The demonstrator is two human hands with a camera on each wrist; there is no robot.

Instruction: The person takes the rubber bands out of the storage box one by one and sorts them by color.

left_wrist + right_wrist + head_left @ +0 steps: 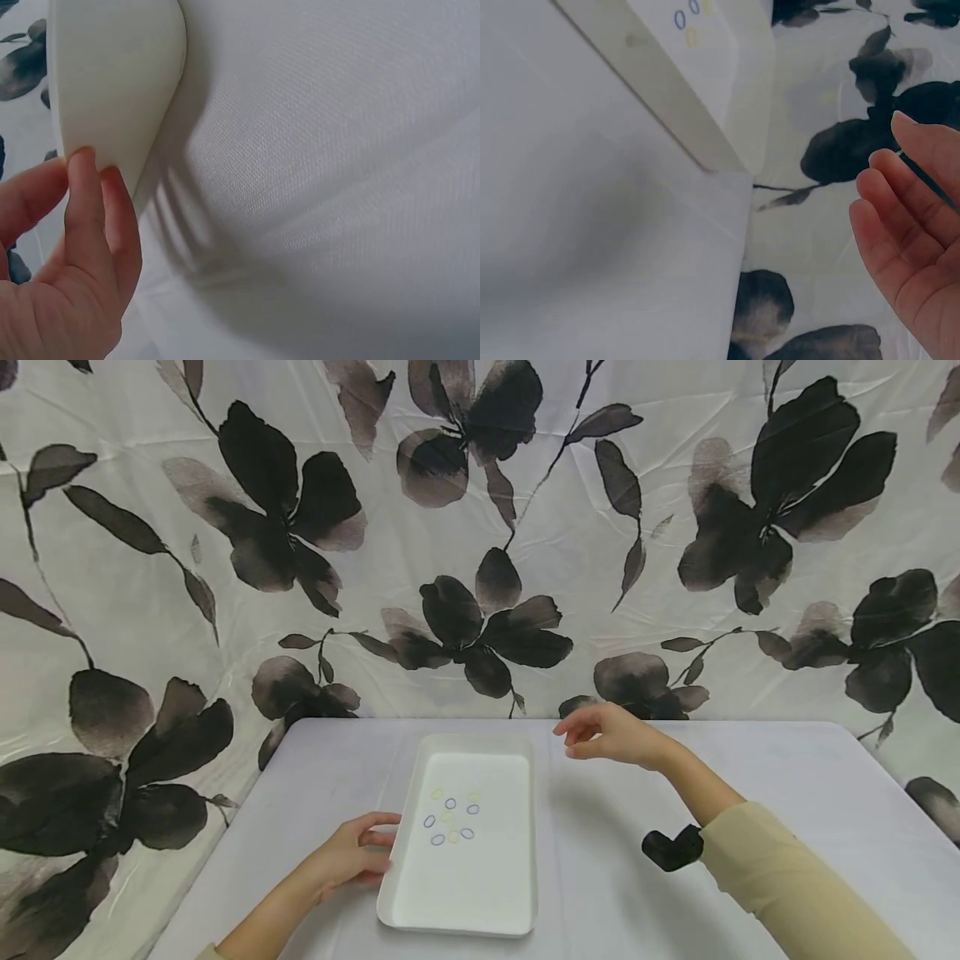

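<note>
A white rectangular tray (480, 885) lies on the table, its long sides running away from me. On its floor are several thin ring shapes, some blue (451, 803) and some pale yellow (453, 837), loosely grouped. My left hand (358, 853) is at the tray's left side, fingertips against the outer wall; the left wrist view shows the fingers (84, 202) meeting that wall (116, 97). To the right of the tray's far end, my right hand (618, 737) hovers over the table with relaxed, slightly bent fingers and holds nothing. In the right wrist view the same hand (911, 225) appears beyond the tray corner.
A white cloth covers the table (600, 893). Behind its far edge hangs a white curtain with dark flowers (487, 643). A black strap or band piece (671, 850) shows beside the right sleeve (787, 868).
</note>
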